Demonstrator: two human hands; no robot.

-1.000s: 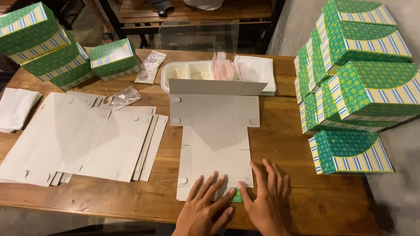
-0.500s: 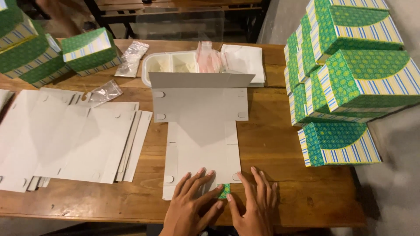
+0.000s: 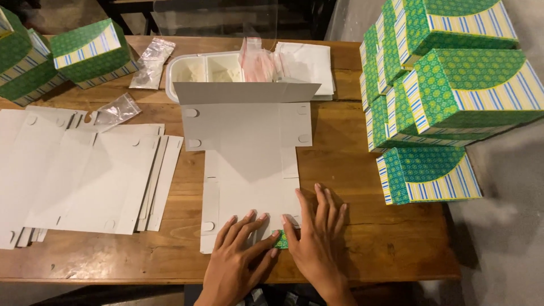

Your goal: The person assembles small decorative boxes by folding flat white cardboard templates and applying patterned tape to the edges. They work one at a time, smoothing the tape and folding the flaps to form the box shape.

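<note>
We press our left hand (image 3: 241, 258) and right hand (image 3: 314, 241) flat on the box blank (image 3: 249, 164), perhaps pinching its near flap; it stretches away from us

Single view only, from a camera worn on the person's head, looking steeply down and forward over the wooden tabletop (image 3: 362, 226). The person's own near edge of the tabletop runs along the bottom of the frame, the far edge near the top. The left hand (image 3: 241, 255) and right hand (image 3: 317, 238) enter from bottom centre, close to the lens. The stacked green boxes (image 3: 447, 96) reach the right side, the pile of flat grey blanks (image 3: 85, 170) reaches the left edge. There is no second view, so no overlap to report.
</note>
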